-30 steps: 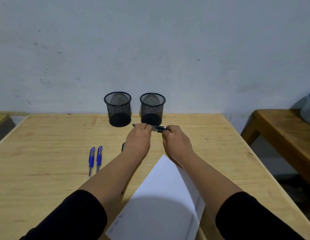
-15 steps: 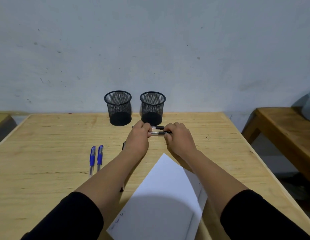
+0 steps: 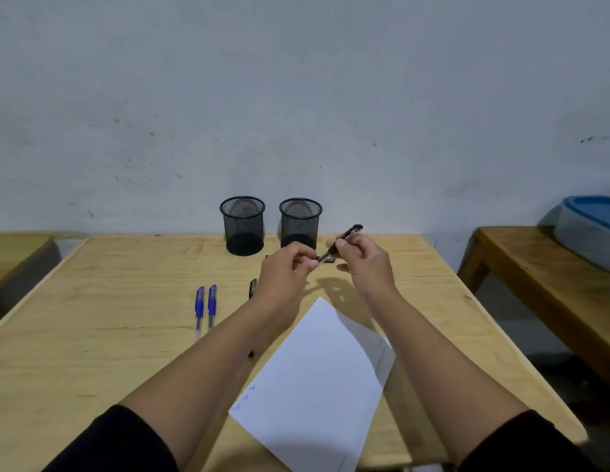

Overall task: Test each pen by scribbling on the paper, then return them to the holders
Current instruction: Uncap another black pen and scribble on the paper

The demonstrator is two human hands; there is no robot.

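Black pen (image 3: pixel 344 240) between both hands

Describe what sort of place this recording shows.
Probably a plain workroom or makeshift desk setup: a bare wooden table against a scuffed pale wall, two mesh pen holders, and a wooden bench alongside.

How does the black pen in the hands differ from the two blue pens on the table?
The black pen is lifted and tilted, gripped by the right hand, its lower end pinched by the left hand; the blue pens lie flat, side by side, untouched. One is dark, the others blue with clear barrels. All are outside the holders.
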